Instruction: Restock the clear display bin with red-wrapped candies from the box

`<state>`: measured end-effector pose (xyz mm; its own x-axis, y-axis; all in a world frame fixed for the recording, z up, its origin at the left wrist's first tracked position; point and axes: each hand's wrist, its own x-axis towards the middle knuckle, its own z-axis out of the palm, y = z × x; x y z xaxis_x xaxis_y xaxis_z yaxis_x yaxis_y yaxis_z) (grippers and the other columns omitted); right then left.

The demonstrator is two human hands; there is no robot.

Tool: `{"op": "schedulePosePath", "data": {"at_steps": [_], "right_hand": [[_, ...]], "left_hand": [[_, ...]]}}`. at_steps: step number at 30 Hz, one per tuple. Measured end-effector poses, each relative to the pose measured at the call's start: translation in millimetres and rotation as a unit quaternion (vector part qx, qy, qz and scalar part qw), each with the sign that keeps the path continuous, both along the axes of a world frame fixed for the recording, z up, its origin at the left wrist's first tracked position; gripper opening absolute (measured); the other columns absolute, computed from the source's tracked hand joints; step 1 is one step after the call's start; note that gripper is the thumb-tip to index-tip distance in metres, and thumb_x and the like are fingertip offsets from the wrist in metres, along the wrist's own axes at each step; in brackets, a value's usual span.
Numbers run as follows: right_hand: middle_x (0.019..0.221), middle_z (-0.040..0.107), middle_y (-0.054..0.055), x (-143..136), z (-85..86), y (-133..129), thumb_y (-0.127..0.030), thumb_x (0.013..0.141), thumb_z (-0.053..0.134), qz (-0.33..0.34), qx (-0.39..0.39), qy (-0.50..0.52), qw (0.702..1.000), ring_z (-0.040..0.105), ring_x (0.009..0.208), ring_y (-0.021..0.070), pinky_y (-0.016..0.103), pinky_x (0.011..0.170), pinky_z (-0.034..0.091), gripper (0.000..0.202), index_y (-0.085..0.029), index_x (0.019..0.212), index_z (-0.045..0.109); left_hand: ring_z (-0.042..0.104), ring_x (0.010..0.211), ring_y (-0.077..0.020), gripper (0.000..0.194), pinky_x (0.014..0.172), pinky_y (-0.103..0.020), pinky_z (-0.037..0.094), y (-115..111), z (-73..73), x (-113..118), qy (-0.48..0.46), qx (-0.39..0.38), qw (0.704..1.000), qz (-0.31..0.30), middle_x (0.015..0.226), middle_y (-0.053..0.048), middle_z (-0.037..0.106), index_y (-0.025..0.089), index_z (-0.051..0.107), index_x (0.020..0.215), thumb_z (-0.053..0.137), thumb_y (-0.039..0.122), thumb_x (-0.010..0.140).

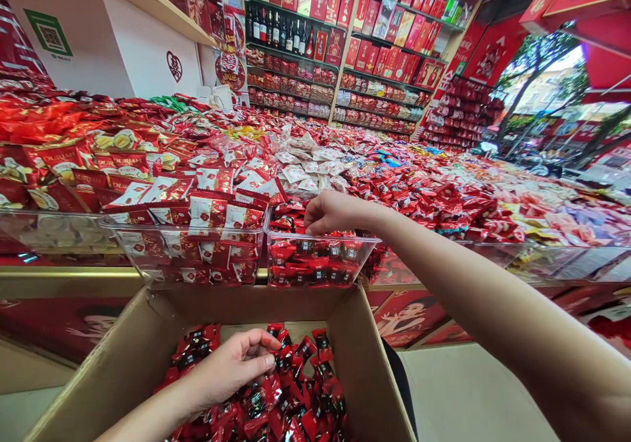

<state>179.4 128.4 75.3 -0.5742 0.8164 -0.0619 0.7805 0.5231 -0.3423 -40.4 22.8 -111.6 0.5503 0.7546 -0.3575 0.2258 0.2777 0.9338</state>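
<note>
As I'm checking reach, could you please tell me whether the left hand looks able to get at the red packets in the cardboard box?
Very likely yes: the cardboard box is open on top, and the left hand is inside, right by the red packets, nothing visible blocking it.

Your brown carton (355,356) holds glossy red-and-black wrapped sweets (300,389). Beyond the right half of its far edge, your transparent, colourless bin (335,238) shows red-and-black wrappers (319,275) with white lettering. Beyond the left half, you see red packets (210,210) with white panels carrying small red marks.
</note>
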Motion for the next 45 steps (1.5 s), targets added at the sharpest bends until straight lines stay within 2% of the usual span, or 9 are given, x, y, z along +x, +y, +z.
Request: {"op": "schedulePosePath", "data": {"at_steps": [4,8,12,18,23,29,36,40,45], "right_hand": [[0.063,0.06,0.001,-12.3,-3.8,-2.3,-0.016,0.061,0.055,-0.003,0.021,-0.031,0.999,0.05,0.055,0.0088,0.021,0.05,0.035,0.013,-0.012,0.071,0.061],[0.062,0.06,0.001,-14.8,-1.8,-1.3,-0.019,0.062,0.055,0.014,0.02,-0.012,1.0,0.049,0.054,0.0084,0.021,0.05,0.034,0.012,-0.013,0.071,0.06],[0.062,0.059,0.001,-16.0,-3.6,-0.2,-0.017,0.061,0.054,0.017,0.032,-0.034,0.999,0.049,0.055,0.0089,0.021,0.05,0.034,0.011,-0.013,0.069,0.06],[0.064,0.06,0.001,-14.3,-7.7,3.4,-0.017,0.06,0.054,0.008,-0.009,-0.058,0.998,0.048,0.056,0.0086,0.02,0.05,0.035,0.011,-0.014,0.069,0.06],[0.063,0.057,0.0,-9.7,-4.2,6.5,-0.017,0.063,0.053,0.047,-0.013,-0.034,0.998,0.046,0.054,0.0078,0.02,0.05,0.035,0.01,-0.014,0.071,0.059],[0.058,0.049,-0.003,-4.8,-7.5,8.6,-0.012,0.07,0.047,0.059,-0.132,0.026,0.989,0.04,0.05,0.0054,0.018,0.047,0.033,0.008,-0.013,0.075,0.053],[0.056,0.043,-0.004,-7.9,-8.3,5.4,-0.016,0.074,0.043,0.061,-0.13,0.02,0.989,0.034,0.049,0.0061,0.019,0.047,0.031,0.008,-0.015,0.068,0.047],[0.056,0.042,-0.004,-12.9,-13.0,5.9,-0.012,0.071,0.041,0.065,-0.105,-0.008,0.992,0.033,0.048,0.006,0.019,0.046,0.028,0.009,-0.015,0.066,0.047],[0.054,0.043,-0.005,-13.7,-18.1,16.4,-0.014,0.066,0.044,0.095,-0.138,0.009,0.986,0.033,0.046,0.0053,0.019,0.044,0.027,0.006,-0.015,0.068,0.05]], "left_hand": [[0.047,0.058,-0.0104,0.024,0.057,-0.024,0.037,-1.1,1.7,-0.2,0.006,-0.003,1.0,0.0,0.063,0.004,0.054,0.015,0.056,0.085,0.058,0.032,0.067],[0.047,0.059,-0.0107,0.025,0.058,-0.024,0.037,-0.7,1.1,-1.2,0.001,-0.004,1.0,-0.001,0.063,0.004,0.054,0.015,0.056,0.084,0.059,0.033,0.067],[0.048,0.059,-0.0108,0.025,0.058,-0.024,0.037,-0.3,-0.7,-1.9,0.002,-0.004,1.0,-0.001,0.063,0.004,0.054,0.016,0.056,0.084,0.059,0.033,0.066],[0.047,0.058,-0.0106,0.022,0.057,-0.023,0.036,0.0,-1.6,-0.8,0.004,-0.008,1.0,-0.003,0.062,0.006,0.054,0.018,0.057,0.083,0.06,0.032,0.065],[0.046,0.056,-0.01,0.022,0.055,-0.022,0.036,-0.8,-1.9,-1.0,0.004,-0.011,1.0,-0.009,0.059,0.007,0.052,0.017,0.057,0.083,0.059,0.029,0.065],[0.046,0.055,-0.0102,0.024,0.054,-0.022,0.035,-1.8,4.6,-0.8,0.021,-0.009,1.0,-0.011,0.061,0.005,0.054,0.017,0.056,0.084,0.059,0.031,0.065],[0.046,0.055,-0.0101,0.025,0.054,-0.023,0.035,-1.2,1.9,-0.8,0.023,-0.01,1.0,-0.016,0.061,0.005,0.054,0.016,0.056,0.084,0.059,0.031,0.065],[0.046,0.053,-0.0095,0.023,0.052,-0.022,0.033,-1.4,-1.3,-1.2,0.018,-0.012,1.0,-0.019,0.059,0.006,0.052,0.015,0.055,0.083,0.058,0.031,0.066],[0.046,0.054,-0.0096,0.024,0.054,-0.023,0.035,-2.4,1.8,-0.3,0.014,-0.026,0.999,-0.019,0.06,0.006,0.052,0.016,0.055,0.084,0.059,0.031,0.066]]}}
